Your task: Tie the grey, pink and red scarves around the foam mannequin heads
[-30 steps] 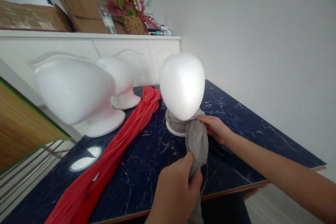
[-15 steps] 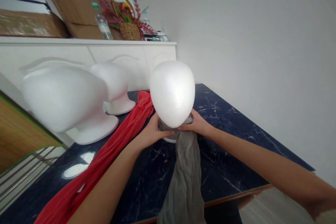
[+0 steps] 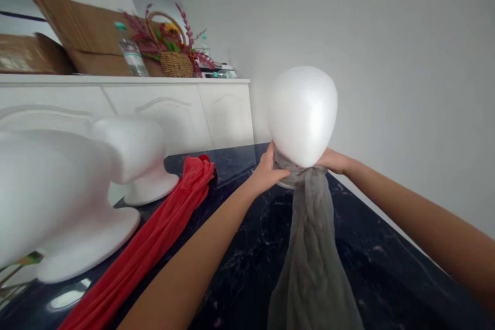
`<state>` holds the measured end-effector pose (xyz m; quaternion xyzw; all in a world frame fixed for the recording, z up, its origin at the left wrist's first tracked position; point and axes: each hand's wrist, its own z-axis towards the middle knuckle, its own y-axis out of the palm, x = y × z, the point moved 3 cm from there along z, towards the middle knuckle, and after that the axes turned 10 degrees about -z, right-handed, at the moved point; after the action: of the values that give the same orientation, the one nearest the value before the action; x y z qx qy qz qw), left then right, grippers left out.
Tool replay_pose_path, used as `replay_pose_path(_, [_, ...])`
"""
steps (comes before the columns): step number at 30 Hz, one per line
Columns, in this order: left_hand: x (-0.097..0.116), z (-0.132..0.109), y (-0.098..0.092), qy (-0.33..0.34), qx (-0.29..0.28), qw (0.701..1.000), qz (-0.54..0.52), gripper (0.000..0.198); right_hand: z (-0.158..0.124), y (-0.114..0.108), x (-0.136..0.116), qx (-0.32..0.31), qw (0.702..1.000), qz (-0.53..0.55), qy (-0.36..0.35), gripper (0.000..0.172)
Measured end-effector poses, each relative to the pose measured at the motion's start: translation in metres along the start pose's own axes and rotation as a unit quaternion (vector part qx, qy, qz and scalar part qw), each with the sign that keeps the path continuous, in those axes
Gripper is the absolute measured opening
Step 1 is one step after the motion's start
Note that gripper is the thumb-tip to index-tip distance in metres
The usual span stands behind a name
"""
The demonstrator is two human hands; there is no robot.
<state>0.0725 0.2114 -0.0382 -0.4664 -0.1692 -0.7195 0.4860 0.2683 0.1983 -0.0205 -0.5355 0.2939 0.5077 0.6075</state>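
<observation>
The white foam mannequin head (image 3: pixel 302 116) sits near the middle of the view, a grey sheer scarf (image 3: pixel 314 263) gathered round its neck and its long tail falling toward 6 o'clock. The wrap is in place on this head, though the folds hide whether a knot is tied. The left hand (image 3: pixel 268 170) comes in from 8 o'clock, its grip closed on the cloth at the neck. The right hand (image 3: pixel 333 161) meets it from 3 o'clock, its grip also closed on the gathered cloth. Whether the head's base touches the desk cannot be told.

At 7 o'clock a red scarf (image 3: pixel 143 252) lies loose and unwrapped on the dark blue marble desk (image 3: pixel 235 268). Two bare foam heads (image 3: pixel 46 191) (image 3: pixel 131 149) stand at 9 o'clock. At 10 o'clock a white cabinet (image 3: pixel 174 113) carries a wicker flower basket (image 3: pixel 176 64), a water bottle (image 3: pixel 131 56) and cardboard (image 3: pixel 85 46). A white wall (image 3: pixel 406 62) fills 2 o'clock.
</observation>
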Motion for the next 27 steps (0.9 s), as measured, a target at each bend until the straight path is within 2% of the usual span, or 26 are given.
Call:
replay_pose_path(4, [-0.049,0.056,0.021,-0.013,0.028,1.0,-0.005,0.11,0.043,-0.06,0.025,-0.055,0.995,-0.089,-0.006,0.066])
replay_pose_path(7, [-0.089,0.094,0.031,-0.021,0.052,0.998,0.005,0.115,0.073,-0.085,0.05,-0.07,0.994,-0.085,0.014,0.067])
replay_pose_path(11, [-0.136,0.126,0.035,-0.048,0.074,0.996,0.028,0.115,0.104,-0.094,0.092,-0.067,0.995,-0.064,0.027,0.073])
replay_pose_path(15, [-0.17,0.133,0.034,-0.08,0.084,0.992,0.043,0.114,0.121,-0.089,0.131,-0.062,0.996,-0.061,0.029,0.082])
replay_pose_path(18, [-0.183,0.132,0.033,-0.109,0.09,0.988,0.061,0.114,0.124,-0.086,0.143,-0.063,0.995,-0.066,0.032,0.084])
replay_pose_path(22, [-0.187,0.131,0.033,-0.122,0.082,0.986,0.075,0.112,0.116,-0.087,0.139,-0.055,0.993,-0.095,0.044,0.089])
replay_pose_path(25, [-0.185,0.131,0.033,-0.118,0.074,0.987,0.074,0.113,0.091,-0.088,0.138,0.022,0.985,-0.147,0.088,0.118])
replay_pose_path(27, [-0.182,0.131,0.033,-0.116,0.073,0.988,0.071,0.116,0.062,-0.081,0.143,0.093,0.967,-0.197,0.135,0.135])
